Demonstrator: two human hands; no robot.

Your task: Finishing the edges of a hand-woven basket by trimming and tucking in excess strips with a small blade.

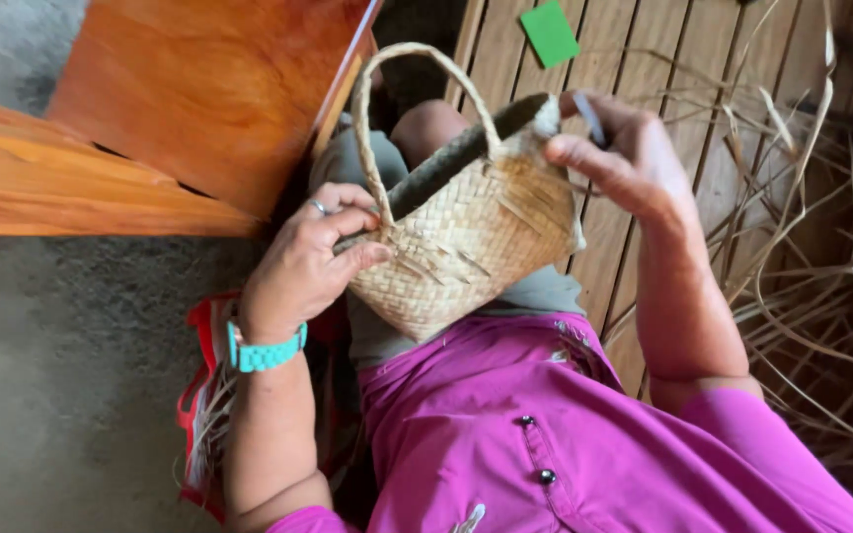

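Resting on my lap, the woven basket (pixel 466 232) sat between my hands: left hand (pixel 303 262) fingers closed on its rim, right hand (pixel 624 158) pinching a thin strip (pixel 589 118) at the opposite rim.

Your woven basket (pixel 466 232) rests on your lap between your left hand (pixel 308 262) and right hand (pixel 624 158), bench (pixel 150 109) to its left, loose straw strips (pixel 802 247) to its right.

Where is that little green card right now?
The green card lies flat on the wooden slat floor at the top of the head view, beyond the woven basket.
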